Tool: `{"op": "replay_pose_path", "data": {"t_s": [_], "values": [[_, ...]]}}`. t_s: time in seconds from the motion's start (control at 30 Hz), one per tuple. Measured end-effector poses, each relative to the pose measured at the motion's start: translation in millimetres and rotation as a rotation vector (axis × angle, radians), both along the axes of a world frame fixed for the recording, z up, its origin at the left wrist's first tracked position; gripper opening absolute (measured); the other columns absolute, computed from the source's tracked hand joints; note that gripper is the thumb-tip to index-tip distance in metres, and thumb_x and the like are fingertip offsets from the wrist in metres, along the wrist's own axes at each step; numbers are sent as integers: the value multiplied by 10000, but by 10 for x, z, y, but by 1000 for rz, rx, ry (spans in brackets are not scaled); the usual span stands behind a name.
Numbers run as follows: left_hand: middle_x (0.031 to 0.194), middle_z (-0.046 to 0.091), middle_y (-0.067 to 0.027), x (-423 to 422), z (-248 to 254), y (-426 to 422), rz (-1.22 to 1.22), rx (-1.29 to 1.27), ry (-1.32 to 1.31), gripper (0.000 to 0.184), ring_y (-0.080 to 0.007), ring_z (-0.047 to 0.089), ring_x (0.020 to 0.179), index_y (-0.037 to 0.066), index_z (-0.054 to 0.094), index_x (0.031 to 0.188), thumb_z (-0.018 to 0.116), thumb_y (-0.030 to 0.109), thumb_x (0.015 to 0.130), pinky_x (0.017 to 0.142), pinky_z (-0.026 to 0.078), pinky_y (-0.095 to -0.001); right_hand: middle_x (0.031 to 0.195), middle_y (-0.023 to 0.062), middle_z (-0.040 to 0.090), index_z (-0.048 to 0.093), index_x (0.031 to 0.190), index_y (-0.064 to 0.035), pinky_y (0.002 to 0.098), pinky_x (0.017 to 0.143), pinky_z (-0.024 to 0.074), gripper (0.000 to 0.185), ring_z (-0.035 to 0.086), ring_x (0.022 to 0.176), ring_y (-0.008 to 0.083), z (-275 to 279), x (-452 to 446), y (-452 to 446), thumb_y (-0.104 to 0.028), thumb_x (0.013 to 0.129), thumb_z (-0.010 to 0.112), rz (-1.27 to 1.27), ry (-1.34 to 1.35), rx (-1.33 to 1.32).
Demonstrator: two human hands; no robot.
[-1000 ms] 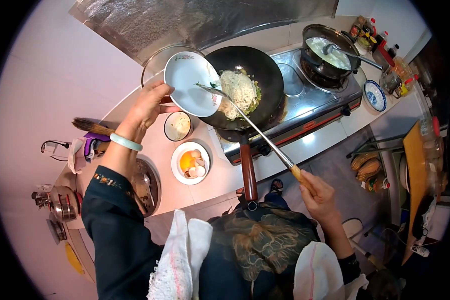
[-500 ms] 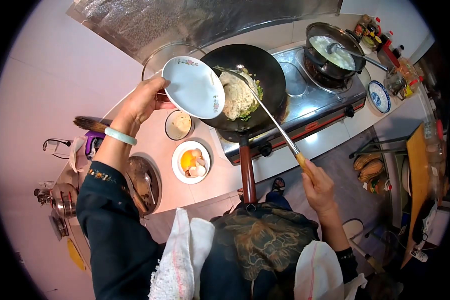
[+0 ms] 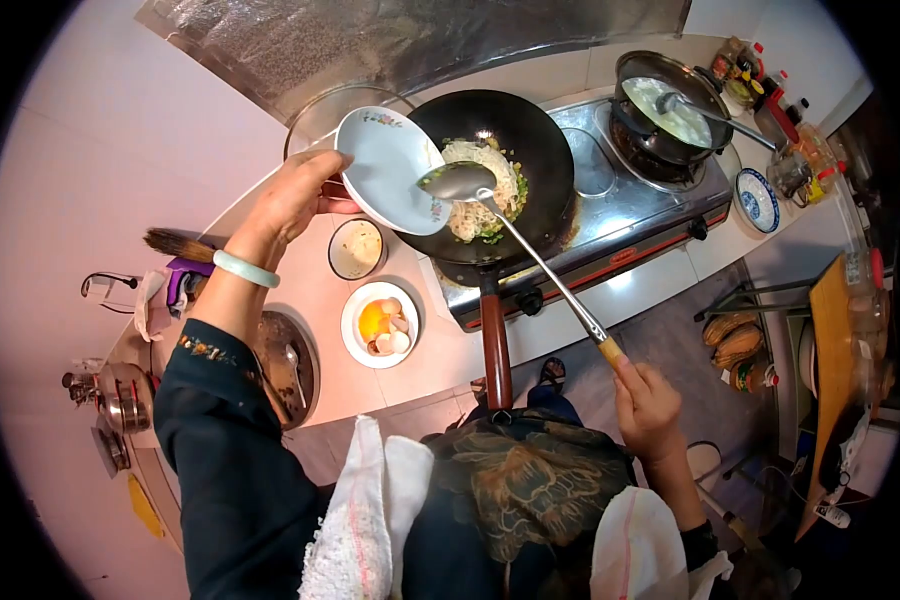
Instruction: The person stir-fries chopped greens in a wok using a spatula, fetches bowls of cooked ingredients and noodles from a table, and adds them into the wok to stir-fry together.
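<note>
Bowl (image 3: 382,150) was grasped at its rim by the left hand (image 3: 295,195), close by the edge of the wok (image 3: 542,150). The right hand (image 3: 650,410) was closed round the handle of a ladle (image 3: 457,182), whose broad head had just swung across the bowl's rim, bridging bowl and noodles (image 3: 485,157). Those lay in the wok, with chopped greens (image 3: 492,237) at their edge. Nearer the body stood a small cup (image 3: 334,262) and a plate (image 3: 354,350) of eggshells (image 3: 399,342).
</note>
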State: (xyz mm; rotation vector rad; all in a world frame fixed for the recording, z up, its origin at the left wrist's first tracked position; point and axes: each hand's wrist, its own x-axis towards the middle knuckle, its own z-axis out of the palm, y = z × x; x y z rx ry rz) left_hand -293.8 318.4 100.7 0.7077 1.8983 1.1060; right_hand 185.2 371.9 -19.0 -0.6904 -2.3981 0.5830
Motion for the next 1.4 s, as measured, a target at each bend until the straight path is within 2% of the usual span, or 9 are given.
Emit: {"op": "replay_pose_path", "data": {"t_s": [0.4, 0.63, 0.83, 0.93, 1.13, 1.23, 1.33, 1.4], "values": [[925, 646, -127, 161, 100, 95, -54, -39, 24, 356, -178, 674, 790, -46, 600, 1086, 537, 275, 945, 709, 596, -263, 938, 157, 616, 649, 1245, -15, 363, 632, 510, 431, 614, 751, 305, -115, -150, -196, 79, 824, 638, -46, -51, -1], [925, 617, -115, 197, 78, 171, -57, -34, 34, 327, -162, 646, 798, -37, 593, 1089, 544, 253, 944, 716, 590, -248, 911, 126, 576, 654, 1242, -27, 357, 616, 495, 461, 587, 730, 275, -219, -330, -222, 83, 795, 648, -96, 28, 40], [969, 623, -135, 121, 18, 154, -19, 10, -16, 346, -192, 662, 844, -56, 577, 1120, 549, 244, 950, 748, 601, -263, 899, 114, 571, 663, 1238, -42, 343, 618, 502, 456, 594, 743, 262, -329, -526, -208, 71, 796, 654, -130, 69, 84], [994, 622, -151, 38, -66, 148, 21, 19, -59, 392, -214, 651, 886, -47, 566, 1186, 555, 247, 927, 773, 605, -284, 895, 108, 567, 668, 1235, -51, 342, 616, 506, 455, 595, 741, 257, -353, -621, -196, 65, 795, 653, -147, 86, 97], [1052, 609, -185, 44, -162, 123, 114, 119, -152, 366, -257, 655, 935, -66, 560, 1139, 544, 225, 919, 795, 615, -318, 904, 86, 574, 678, 1227, -70, 340, 605, 504, 455, 590, 728, 247, -398, -696, -123, 46, 788, 662, -176, 69, 182], [1061, 603, -183, 34, -215, 132, 144, 141, -200, 397, -251, 651, 939, -56, 522, 1209, 531, 203, 907, 807, 615, -327, 895, 81, 578, 680, 1224, -71, 336, 599, 500, 449, 586, 724, 247, -363, -666, -70, 41, 790, 662, -177, 64, 188], [1063, 601, -168, 37, -155, 150, 166, 46, -146, 446, -235, 655, 910, -5, 471, 1306, 510, 184, 904, 793, 616, -329, 890, 84, 583, 678, 1224, -62, 334, 597, 497, 443, 586, 723, 249, -181, -532, -40, 40, 793, 660, -150, 23, 182], [1070, 569, -154, 33, -181, 114, 85, 45, -50, 461, -226, 627, 930, 7, 452, 1349, 470, 194, 929, 781, 608, -312, 895, 86, 589, 675, 1224, -52, 333, 599, 497, 437, 587, 725, 250, -119, -441, -44, 39, 797, 659, -121, -33, 181]]}}
